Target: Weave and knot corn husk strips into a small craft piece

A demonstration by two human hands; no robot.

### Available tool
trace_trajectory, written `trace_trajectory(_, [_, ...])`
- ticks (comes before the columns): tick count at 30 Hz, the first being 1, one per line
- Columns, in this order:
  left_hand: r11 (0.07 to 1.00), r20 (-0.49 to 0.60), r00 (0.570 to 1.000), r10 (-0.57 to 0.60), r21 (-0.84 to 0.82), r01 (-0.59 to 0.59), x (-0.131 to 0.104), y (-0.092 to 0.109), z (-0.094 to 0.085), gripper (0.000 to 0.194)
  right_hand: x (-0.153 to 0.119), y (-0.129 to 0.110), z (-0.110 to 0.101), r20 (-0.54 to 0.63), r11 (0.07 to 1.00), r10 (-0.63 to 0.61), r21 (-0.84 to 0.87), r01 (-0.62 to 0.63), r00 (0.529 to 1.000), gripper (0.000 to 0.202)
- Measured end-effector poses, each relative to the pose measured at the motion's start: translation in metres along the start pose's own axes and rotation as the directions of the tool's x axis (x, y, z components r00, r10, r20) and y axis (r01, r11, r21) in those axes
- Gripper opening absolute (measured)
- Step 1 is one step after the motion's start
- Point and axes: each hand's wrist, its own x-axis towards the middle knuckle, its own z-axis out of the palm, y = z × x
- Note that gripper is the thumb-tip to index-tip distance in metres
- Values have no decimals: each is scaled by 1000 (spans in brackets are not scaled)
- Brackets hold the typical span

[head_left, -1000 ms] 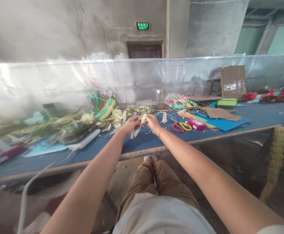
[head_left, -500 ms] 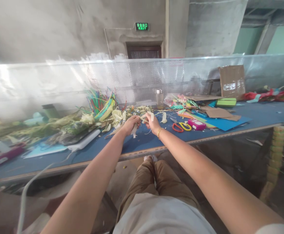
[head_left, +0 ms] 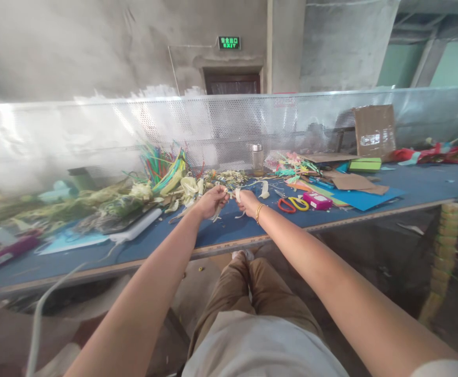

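The left hand and right hand are grasping a pale strip in their fingers, close together above the blue table. Narrow and curling, it is showing a loose end under the left hand; it is probably behaving as light, soft and easily torn, favouring a pinch near its ends

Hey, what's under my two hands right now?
Blue tabletop shows just below the left hand and right hand, and a pale strip hangs from the left one. Whatever lies directly beneath the hands is covered, so I can't tell.
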Motion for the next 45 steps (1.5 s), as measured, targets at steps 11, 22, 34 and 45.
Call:
trace_trajectory(11, [993, -217, 974, 72, 107, -49, 6, -6, -9, 37, -7, -8, 1, 167, 987, 92, 116, -112, 982, 23])
trace_trajectory(22, [977, -411, 899, 152, 200, -74, 12, -7, -16, 28, -11, -19, -4, 245, 925, -168, 375, 67, 955, 15])
trace_trajectory(34, [973, -366, 918, 151, 219, -72, 17, -15, -25, 37, 0, -17, -6, -93, 921, -301, 231, 314, 949, 31])
trace_trajectory(45, [983, -399, 911, 104, 180, -34, 19, -15, -24, 33, -4, -19, -8, -41, 906, -228, 358, 228, 973, 22])
